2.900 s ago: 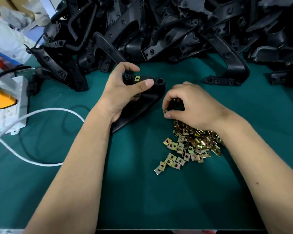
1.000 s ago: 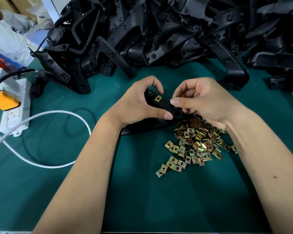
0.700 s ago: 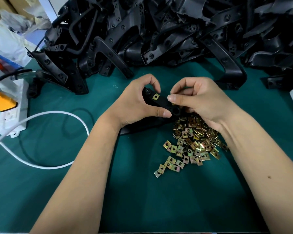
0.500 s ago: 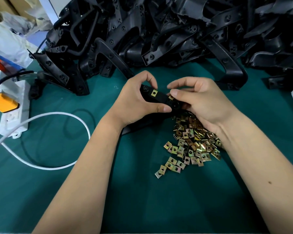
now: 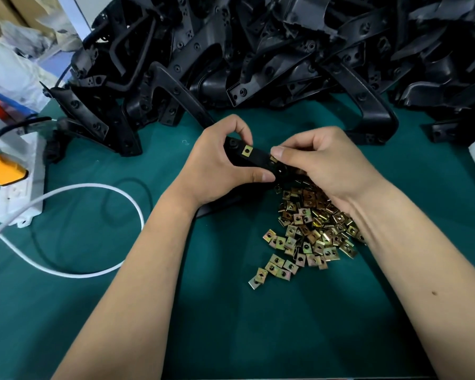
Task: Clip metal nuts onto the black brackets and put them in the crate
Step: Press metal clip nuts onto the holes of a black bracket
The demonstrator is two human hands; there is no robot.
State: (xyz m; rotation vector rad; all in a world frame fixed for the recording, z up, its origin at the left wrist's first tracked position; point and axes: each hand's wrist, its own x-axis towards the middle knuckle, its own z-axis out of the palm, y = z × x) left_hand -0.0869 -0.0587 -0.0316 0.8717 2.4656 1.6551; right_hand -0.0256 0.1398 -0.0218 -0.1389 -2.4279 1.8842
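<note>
A: What surrounds the hands?
B: A bracket heap [image 5: 285,50] fills the back of the green surface [image 5: 258,325]. A power strip [image 5: 19,185] and white cable [image 5: 93,193] lie left; loose nuts [image 5: 310,231] lie under the right wrist.
A: And the hands?
B: The left hand [image 5: 217,171] grips a bracket [image 5: 258,157] bearing one clipped nut [image 5: 247,151]. The right hand [image 5: 327,163] pinches a second nut [image 5: 273,159] at its edge.
A: Any change?
B: Half a second ago the right fingers were looser, the thumb just reaching the bracket.

Green-matted table [image 5: 258,325] under bracket heap [image 5: 258,50], loose nuts [image 5: 310,231], power strip [image 5: 19,193], white cable [image 5: 93,272].
</note>
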